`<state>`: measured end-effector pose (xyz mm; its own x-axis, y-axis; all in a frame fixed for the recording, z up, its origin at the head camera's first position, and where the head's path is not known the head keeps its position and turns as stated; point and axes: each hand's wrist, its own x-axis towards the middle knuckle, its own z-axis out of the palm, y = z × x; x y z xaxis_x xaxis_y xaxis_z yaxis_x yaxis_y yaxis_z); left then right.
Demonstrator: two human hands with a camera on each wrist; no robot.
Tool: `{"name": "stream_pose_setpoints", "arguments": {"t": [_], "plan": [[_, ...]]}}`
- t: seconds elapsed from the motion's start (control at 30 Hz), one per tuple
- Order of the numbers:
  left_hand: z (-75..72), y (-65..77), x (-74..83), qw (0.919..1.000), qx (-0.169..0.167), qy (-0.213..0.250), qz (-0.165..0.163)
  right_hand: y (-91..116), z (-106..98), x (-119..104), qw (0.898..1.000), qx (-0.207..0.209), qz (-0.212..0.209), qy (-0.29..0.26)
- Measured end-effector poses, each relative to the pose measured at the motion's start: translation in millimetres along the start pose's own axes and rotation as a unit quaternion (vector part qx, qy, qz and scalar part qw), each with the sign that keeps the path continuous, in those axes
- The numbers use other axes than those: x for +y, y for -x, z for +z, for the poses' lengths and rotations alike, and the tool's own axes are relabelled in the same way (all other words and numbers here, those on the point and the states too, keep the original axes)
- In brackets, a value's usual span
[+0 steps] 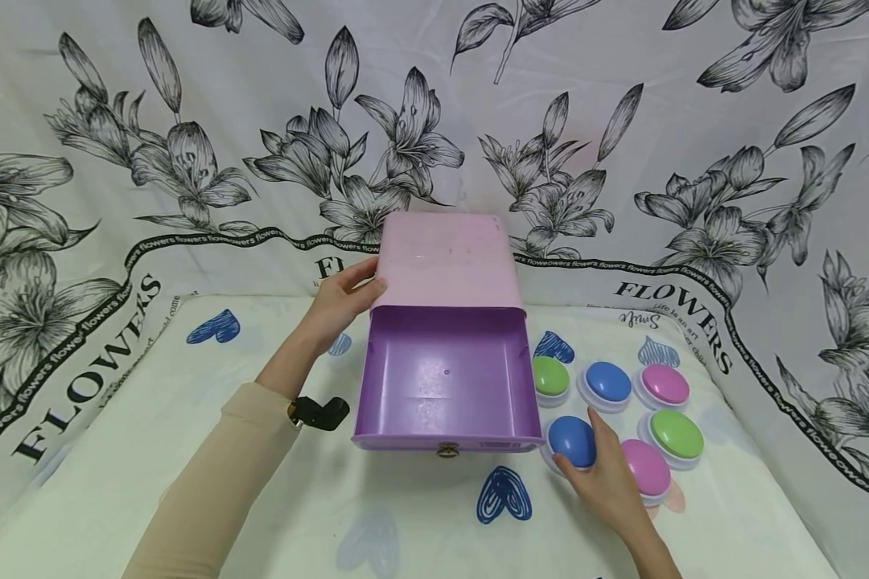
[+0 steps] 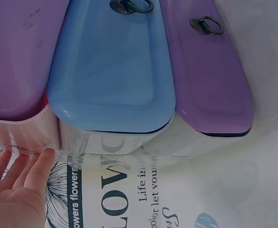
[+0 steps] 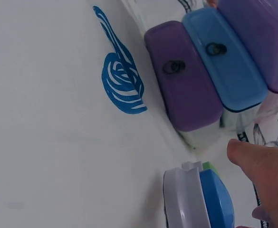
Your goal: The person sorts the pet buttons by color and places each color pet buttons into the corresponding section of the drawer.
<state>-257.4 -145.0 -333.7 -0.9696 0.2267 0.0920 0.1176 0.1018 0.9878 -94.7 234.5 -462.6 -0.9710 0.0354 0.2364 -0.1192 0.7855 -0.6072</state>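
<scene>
The right hand spreads thumb and finger, without clasping, at the round blue button with white base, just right of the rectangular purple drawer. The left hand rests, unclenched, against the boxy pink cabinet.

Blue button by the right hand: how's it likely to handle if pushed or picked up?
The blue button is probably stiff: it looks like moulded plastic. Pushed sideways, it should slide rather than roll or tip, given the wide white base. The dome looks smooth and rounded, so it may be slippery to pinch.
</scene>
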Motion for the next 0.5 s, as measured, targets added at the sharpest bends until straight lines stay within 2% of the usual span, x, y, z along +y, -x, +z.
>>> {"name": "stream_pose_setpoints", "arguments": {"t": [0.13, 0.37, 0.5], "plan": [[0.3, 0.4, 0.8, 1.0, 0.001, -0.001, -0.001, -1.4, -0.6, -1.5, 1.0, -0.011, 0.027, 0.012], [0.9, 0.0, 0.6, 1.0, 0.001, 0.003, 0.0, -4.0, -0.5, -4.9, 0.996, -0.056, 0.067, 0.024], [0.4, -0.4, -0.2, 1.0, 0.0, 0.002, 0.001, -4.9, 1.0, -4.9, 0.995, -0.052, 0.074, 0.03]]}}
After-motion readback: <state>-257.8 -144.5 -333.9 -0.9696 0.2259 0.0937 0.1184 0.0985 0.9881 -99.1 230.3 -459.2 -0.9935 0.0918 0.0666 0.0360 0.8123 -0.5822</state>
